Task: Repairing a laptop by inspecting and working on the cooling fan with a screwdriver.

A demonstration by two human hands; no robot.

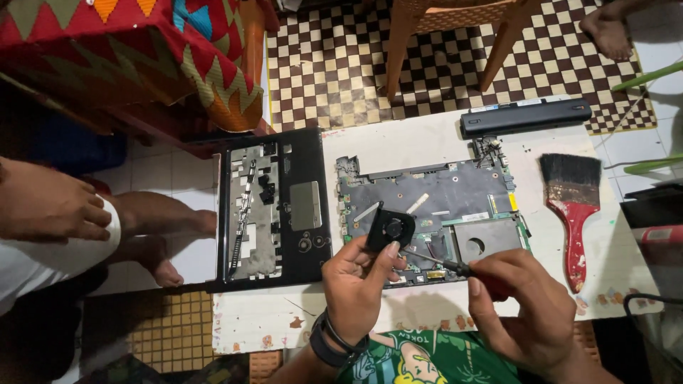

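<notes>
My left hand (356,281) holds a small black laptop cooling fan (390,228), lifted at an angle over the near edge of an opened laptop base with its motherboard (434,195) exposed. My right hand (526,302) grips a thin black screwdriver (441,263) whose tip points left toward the fan and the board beneath it. A dark band sits on my left wrist. Both hands hover at the near side of the white work board (398,146).
A black palmrest cover (274,210) lies left of the motherboard. A long black battery (525,116) sits at the far edge, with a red-handled paintbrush (575,206) to the right. Another person's hand and bare feet (163,235) are at left. Chair legs stand on the checkered floor beyond.
</notes>
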